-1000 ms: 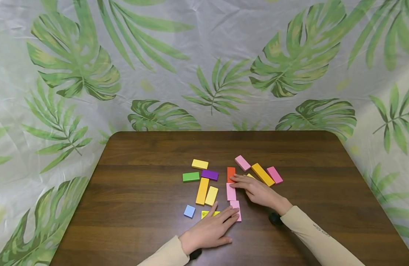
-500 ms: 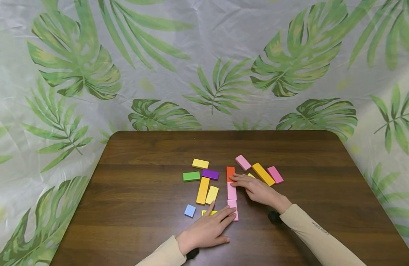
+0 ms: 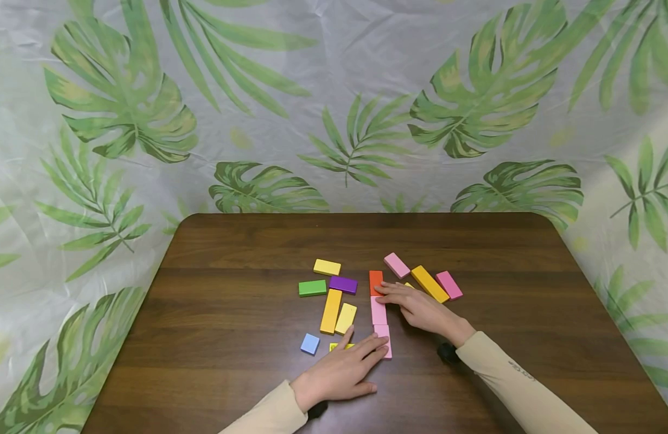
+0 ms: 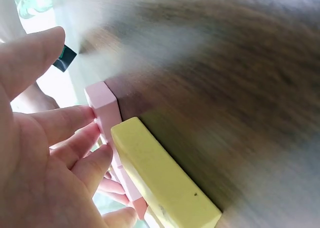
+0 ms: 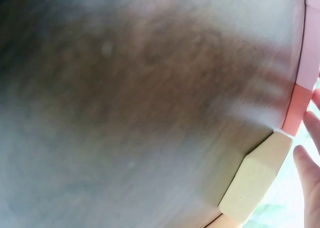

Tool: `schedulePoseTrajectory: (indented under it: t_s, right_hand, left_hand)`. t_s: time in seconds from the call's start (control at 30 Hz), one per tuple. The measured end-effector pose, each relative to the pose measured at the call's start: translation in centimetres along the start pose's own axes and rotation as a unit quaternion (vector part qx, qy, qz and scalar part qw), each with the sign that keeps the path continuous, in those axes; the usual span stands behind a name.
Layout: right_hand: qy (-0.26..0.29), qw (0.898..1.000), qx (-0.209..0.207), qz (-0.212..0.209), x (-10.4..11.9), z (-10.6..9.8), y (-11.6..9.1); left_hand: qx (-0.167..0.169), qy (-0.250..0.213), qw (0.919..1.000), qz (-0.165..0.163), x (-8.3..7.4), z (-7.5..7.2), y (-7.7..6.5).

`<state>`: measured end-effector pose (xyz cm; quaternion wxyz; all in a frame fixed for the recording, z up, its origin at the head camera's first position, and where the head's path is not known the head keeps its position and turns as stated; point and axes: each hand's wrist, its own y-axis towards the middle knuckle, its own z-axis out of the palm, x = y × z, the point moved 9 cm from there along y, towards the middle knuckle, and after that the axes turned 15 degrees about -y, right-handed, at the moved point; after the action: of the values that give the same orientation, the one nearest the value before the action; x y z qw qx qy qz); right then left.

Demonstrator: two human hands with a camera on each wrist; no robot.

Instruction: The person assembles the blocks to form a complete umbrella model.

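Note:
Two pink blocks and a red block point(image 3: 375, 281) lie end to end in a column across the table's middle. My left hand point(image 3: 340, 371) has its fingers extended, with fingertips touching the near pink block point(image 3: 381, 331); in the left wrist view they meet the side of that pink block point(image 4: 103, 99). Fingertips of my right hand point(image 3: 423, 310) rest at the red block and the middle pink block point(image 3: 378, 311). The right wrist view shows the red block point(image 5: 298, 108) beside those fingers. A yellow block point(image 3: 339, 346) is partly hidden under my left hand.
Left of the column lie purple point(image 3: 343, 285), green point(image 3: 312, 288), orange point(image 3: 331, 311), blue point(image 3: 310, 343) and pale yellow point(image 3: 346, 317) blocks. Beyond my right hand are two pink blocks, an orange block point(image 3: 429, 284) and a partly hidden yellow one. A leafy cloth hangs behind the table point(image 3: 231, 241).
The near pink block has shifted left, then slightly right and away from me, and now meets the middle pink block. The red block has moved slightly away. My right hand has barely moved.

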<state>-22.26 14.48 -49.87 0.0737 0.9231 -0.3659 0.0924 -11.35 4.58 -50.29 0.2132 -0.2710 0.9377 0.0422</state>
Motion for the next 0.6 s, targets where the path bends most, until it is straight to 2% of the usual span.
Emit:
schedulePoseTrajectory:
  t_s: [0.6]
  right_hand:
    - [-0.001, 1.000, 0.005, 0.010, -0.08, 0.05, -0.07]
  left_hand:
    - [0.001, -0.002, 1.0000, -0.008, 0.05, 0.01, -0.17]
